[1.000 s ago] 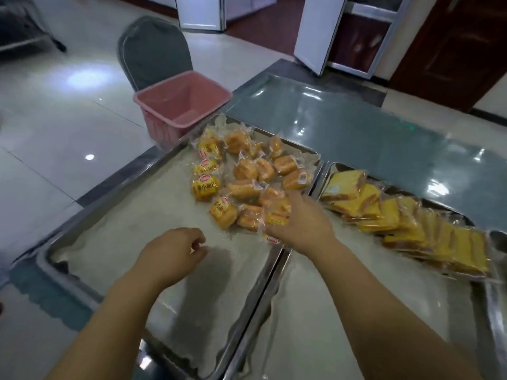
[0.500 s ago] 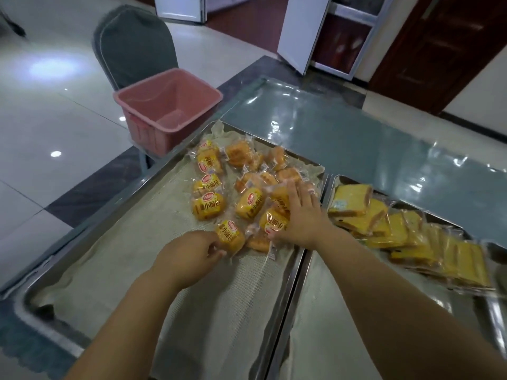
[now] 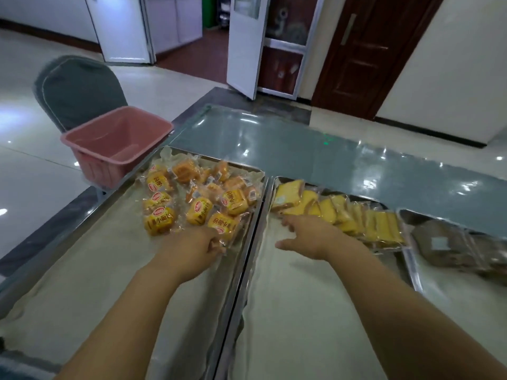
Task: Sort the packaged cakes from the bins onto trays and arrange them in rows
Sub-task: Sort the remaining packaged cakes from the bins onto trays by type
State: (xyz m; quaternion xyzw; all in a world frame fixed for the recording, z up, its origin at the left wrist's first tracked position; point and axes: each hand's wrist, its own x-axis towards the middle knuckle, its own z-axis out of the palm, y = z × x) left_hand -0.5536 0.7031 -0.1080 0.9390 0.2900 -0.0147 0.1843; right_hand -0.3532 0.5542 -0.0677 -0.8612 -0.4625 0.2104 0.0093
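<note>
Several small round cakes in yellow wrappers point(image 3: 197, 196) lie in a loose heap at the far end of the left metal tray point(image 3: 82, 259). My left hand point(image 3: 192, 245) reaches into the near right edge of that heap and pinches the wrapper of one yellow packaged cake point(image 3: 223, 224). On the middle tray point(image 3: 274, 311), a row of yellow sliced cakes in clear wrappers point(image 3: 343, 215) runs along the far side. My right hand point(image 3: 310, 234) hovers over this tray with fingers stretched toward the left end of that row, holding nothing.
A third tray point(image 3: 411, 267) at the right holds brown packaged cakes point(image 3: 461, 248). An empty pink bin point(image 3: 118, 144) stands on a grey chair point(image 3: 76, 89) beyond the left tray. The grey tabletop point(image 3: 301, 154) extends behind the trays. An open white door stands further back.
My right hand left the heap of round cakes and moved right over the middle tray. My left hand advanced into the heap and took hold of a wrapper. The view tilted up.
</note>
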